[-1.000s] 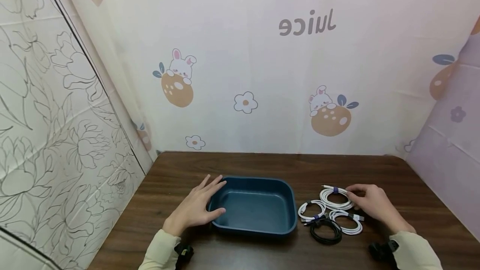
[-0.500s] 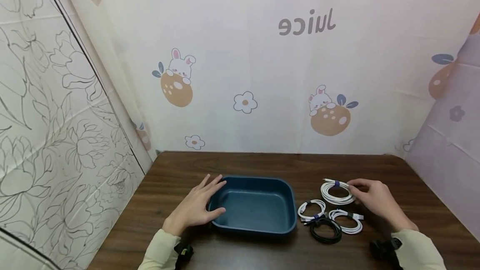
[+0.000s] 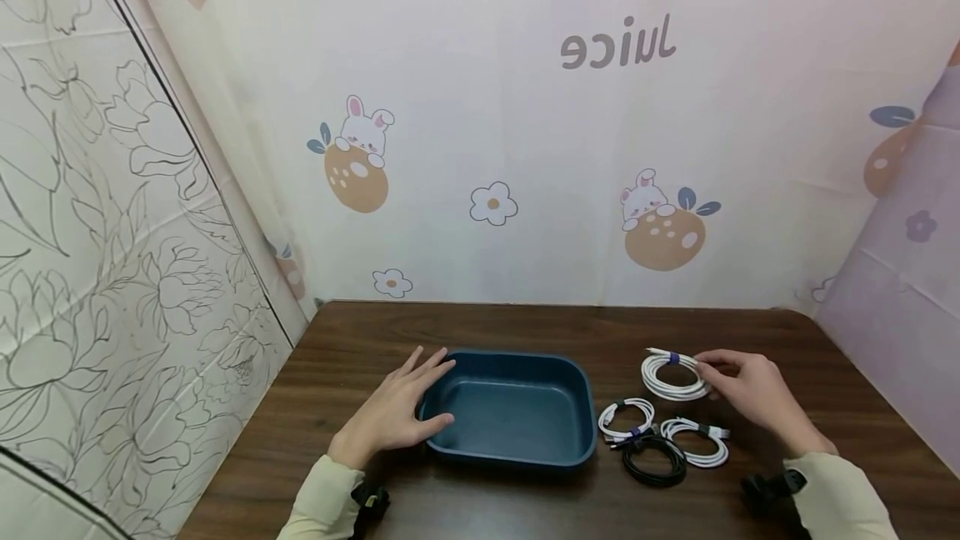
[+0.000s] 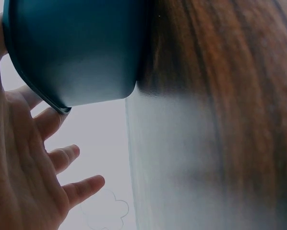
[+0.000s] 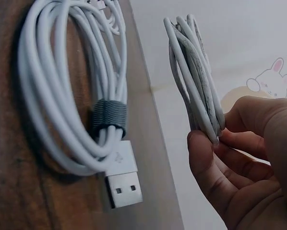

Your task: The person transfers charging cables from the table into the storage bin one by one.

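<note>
My right hand [image 3: 752, 390] pinches the edge of a coiled white cable [image 3: 654, 386] between thumb and fingers. A purple tie [image 3: 674, 358] wraps that coil, and in the right wrist view the held cable [image 5: 194, 72] is raised off the table. Below it lie a white USB cable [image 3: 693, 461] with a dark tie, a smaller white cable [image 3: 604, 423] and a black cable [image 3: 655, 482], all coiled. My left hand [image 3: 393, 407] rests on the left rim of a dark blue tray [image 3: 517, 463], fingers spread and straight. In the left wrist view the fingers lie along the tray's wall [image 4: 86, 52].
The brown wooden table [image 3: 450, 323] runs back to a patterned curtain [image 3: 487, 107]. Another flowered curtain [image 3: 135, 273] hangs along the left side. Inside the tray nothing lies on the bottom.
My right hand has lifted the purple-tied white cable up and away from the other coils. The left hand has stayed on the tray.
</note>
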### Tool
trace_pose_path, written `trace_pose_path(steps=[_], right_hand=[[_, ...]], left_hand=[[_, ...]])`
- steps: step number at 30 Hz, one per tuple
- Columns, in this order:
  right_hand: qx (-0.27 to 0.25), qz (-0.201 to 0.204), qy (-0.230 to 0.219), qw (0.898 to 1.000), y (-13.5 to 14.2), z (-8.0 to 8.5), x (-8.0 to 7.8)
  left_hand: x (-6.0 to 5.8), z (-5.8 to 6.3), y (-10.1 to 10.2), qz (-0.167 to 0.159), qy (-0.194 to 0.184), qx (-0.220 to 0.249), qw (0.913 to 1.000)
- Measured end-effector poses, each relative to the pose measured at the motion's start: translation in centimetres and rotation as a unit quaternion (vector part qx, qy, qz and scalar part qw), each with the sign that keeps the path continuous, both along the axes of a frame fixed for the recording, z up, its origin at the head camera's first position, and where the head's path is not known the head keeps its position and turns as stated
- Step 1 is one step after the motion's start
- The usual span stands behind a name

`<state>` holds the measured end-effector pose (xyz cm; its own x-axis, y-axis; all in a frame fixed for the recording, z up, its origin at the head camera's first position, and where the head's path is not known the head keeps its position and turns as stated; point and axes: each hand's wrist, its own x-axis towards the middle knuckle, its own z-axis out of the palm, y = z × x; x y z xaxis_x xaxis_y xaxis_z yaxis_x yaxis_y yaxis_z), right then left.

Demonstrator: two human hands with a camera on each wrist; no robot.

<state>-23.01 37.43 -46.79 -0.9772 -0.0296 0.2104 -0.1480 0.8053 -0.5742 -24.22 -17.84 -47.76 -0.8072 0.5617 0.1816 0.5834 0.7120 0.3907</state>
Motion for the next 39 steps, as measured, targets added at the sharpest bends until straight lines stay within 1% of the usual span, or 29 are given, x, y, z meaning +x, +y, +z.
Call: trace_pose_path(steps=[9,12,20,31,39], right_hand=[[0.002,0.002,0.001,1.0,-0.1,0.9,-0.3],[0.001,0.003,0.004,1.0,-0.3,1.2,-0.4],[0.002,0.009,0.039,0.999,-0.7,2.4,-1.0],[0.004,0.022,0.024,0.999,-1.6,3.6,-1.8],[0.0,0.052,0.013,0.999,-2.2,3.9,-2.3]], left_hand=[[0.1,-0.1,0.0,-0.003,0.01,0.006,0.9999],[0.1,-0.2,-0.1,-0.001,0.006,0.002,1.0],[0.0,-0.1,0.0,-0.001,0.008,0.002,1.0],[0.0,0.0,0.0,0.002,0.009,0.0,1.0],[0.0,-0.2,0.0,0.003,0.007,-0.007,1.0]])
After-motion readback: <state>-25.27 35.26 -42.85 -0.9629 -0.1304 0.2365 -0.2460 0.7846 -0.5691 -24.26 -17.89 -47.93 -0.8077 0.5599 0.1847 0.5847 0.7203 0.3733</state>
